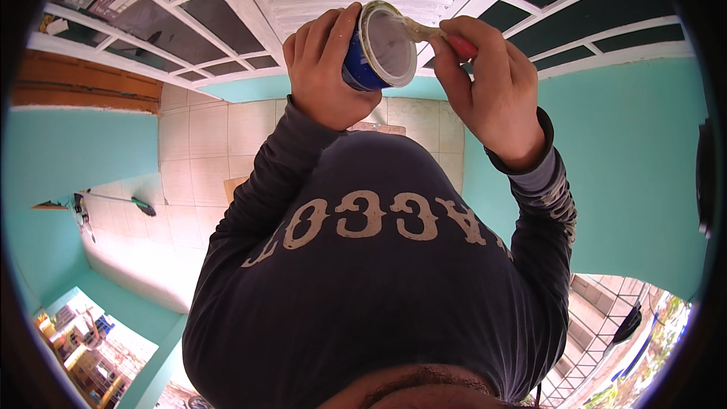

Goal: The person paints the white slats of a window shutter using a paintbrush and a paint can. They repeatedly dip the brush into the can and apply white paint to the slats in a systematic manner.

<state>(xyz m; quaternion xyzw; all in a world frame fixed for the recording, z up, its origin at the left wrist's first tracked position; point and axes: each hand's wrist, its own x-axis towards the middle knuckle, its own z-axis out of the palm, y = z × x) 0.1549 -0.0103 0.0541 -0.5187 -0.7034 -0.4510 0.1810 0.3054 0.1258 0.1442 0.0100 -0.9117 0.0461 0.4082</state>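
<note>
My left hand (324, 68) is clamped around the round blue metal can (364, 70), its mouth tilted rightward | my right hand (496, 72) pinches the pale, red-handled brush (426, 33) | brush's long axis goes leftward, to the can's rim

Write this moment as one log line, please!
left hand: holds blue can | right hand: grips red-handled brush | brush: at can's rim

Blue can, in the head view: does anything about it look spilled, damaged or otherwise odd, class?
Slightly: the blue can in the left hand has a rim that looks blotchy and stained, unlike its paler inside. The brush in the right hand is at that rim. I see no clear spill or dent.
</note>
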